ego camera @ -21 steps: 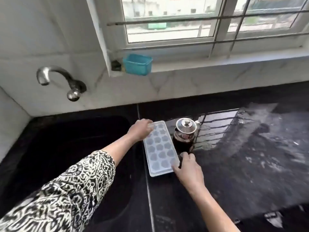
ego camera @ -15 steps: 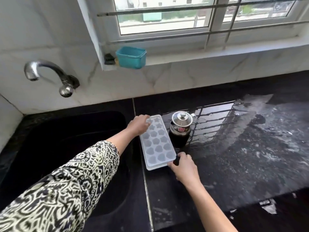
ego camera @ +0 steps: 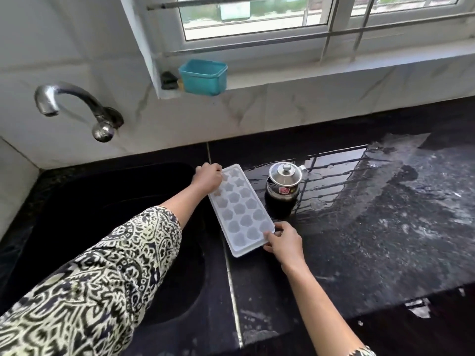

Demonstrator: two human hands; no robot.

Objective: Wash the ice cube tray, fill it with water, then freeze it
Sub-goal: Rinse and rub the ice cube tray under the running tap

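- The right hand (ego camera: 282, 242), nearest, has its fingers curled round the near corner of a white plastic ice cube tray (ego camera: 240, 211) with star and heart moulds.
- The tray sits on the wet black stone desk (ego camera: 372, 240), just beside the dark sink (ego camera: 90, 201).
- The left hand (ego camera: 208, 177) grips the tray's far corner, fingers curled.
- A lidded steel pot (ego camera: 282, 186) stands just right of the tray.
- Beyond, a curved metal tap (ego camera: 74, 106) juts from the white wall.

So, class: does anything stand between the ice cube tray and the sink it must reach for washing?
Nothing visible does. The ice cube tray, held by the left hand and right hand, is beside the sink; the steel pot stands to its right.
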